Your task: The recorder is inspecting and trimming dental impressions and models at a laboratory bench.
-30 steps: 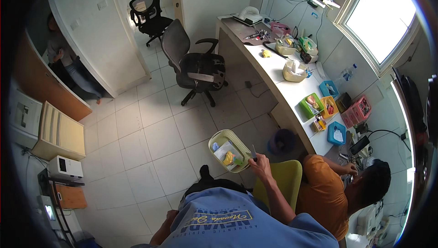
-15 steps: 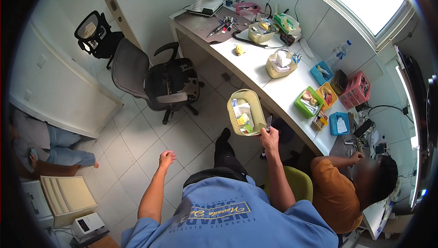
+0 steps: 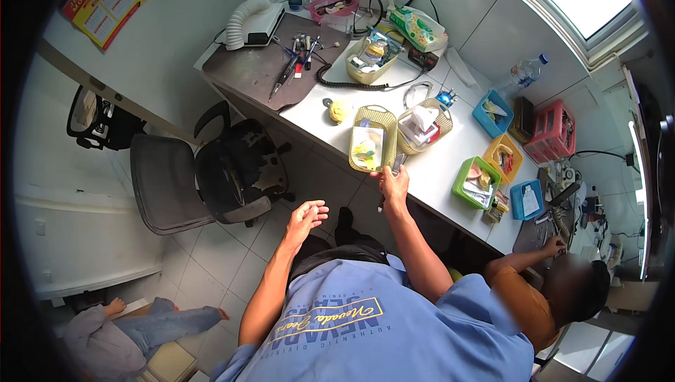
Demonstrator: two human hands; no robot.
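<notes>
My right hand [image 3: 390, 184] grips the near end of a pale yellow-green plastic basket [image 3: 380, 125] at the desk's front edge, along with a slim metal tool [image 3: 398, 162]. The basket holds papers and small yellow and green items. I cannot tell whether it rests on the desk. It is beside a similar basket [image 3: 443, 132] with white paper. A yellow lump [image 3: 339, 111] lies to its left on the white desk [image 3: 441, 175]. My left hand [image 3: 306, 215] is in the air below and left of the basket, fingers loosely curved and apart, holding nothing.
Green [image 3: 472, 196], orange [image 3: 512, 156] and blue [image 3: 488, 109] bins line the desk, with a tool mat [image 3: 299, 76] at the back. A worn office chair [image 3: 233, 170] stands left. A co-worker in orange [image 3: 526, 298] sits right; another person [image 3: 158, 322] is at lower left.
My right hand has carried the basket up and forward to the desk. My left hand has risen from my side toward the desk. The view has swung toward the desk's far end.
</notes>
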